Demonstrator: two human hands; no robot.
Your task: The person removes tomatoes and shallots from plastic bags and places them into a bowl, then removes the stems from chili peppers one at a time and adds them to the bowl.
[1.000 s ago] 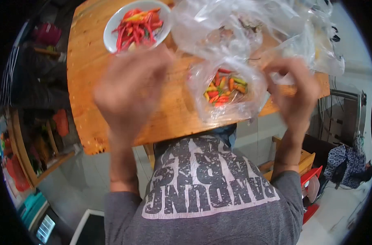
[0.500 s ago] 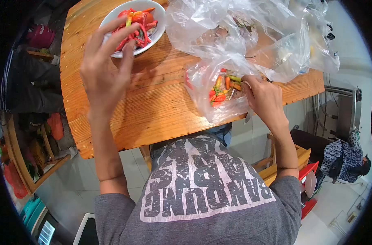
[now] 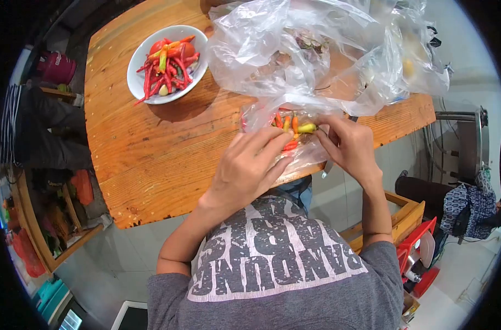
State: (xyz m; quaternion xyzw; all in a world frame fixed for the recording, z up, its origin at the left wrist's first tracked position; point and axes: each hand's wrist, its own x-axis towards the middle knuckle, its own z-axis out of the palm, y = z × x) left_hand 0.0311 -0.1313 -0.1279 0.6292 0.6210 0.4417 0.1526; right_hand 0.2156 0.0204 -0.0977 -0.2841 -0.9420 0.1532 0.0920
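Note:
My left hand [image 3: 249, 164] is at the near left side of a small clear plastic bag [image 3: 308, 157], thumb apart from the fingers, fingertips by the chilies inside. Orange and red chilies [image 3: 290, 145] show between my two hands. My right hand [image 3: 348, 147] pinches the stem end of a yellow-green chili [image 3: 306, 128] at the bag's right side. Farther left stands a white bowl [image 3: 132, 82] with red chilies [image 3: 176, 71], a tomato [image 3: 158, 47] and a few pale pieces.
Large crumpled clear plastic bags [image 3: 250, 49] cover the back right of the wooden table [image 3: 151, 170], with dark stems inside one. A wooden stool [image 3: 396, 220] and red racks [image 3: 413, 247] stand at the right below table height. A person's legs [image 3: 58, 124] show at far left.
My left hand has moved from above the bowl, right and toward me, to the small bag. My right hand stays at the bag, and the yellow-green chili now shows more fully. The view has shifted slightly.

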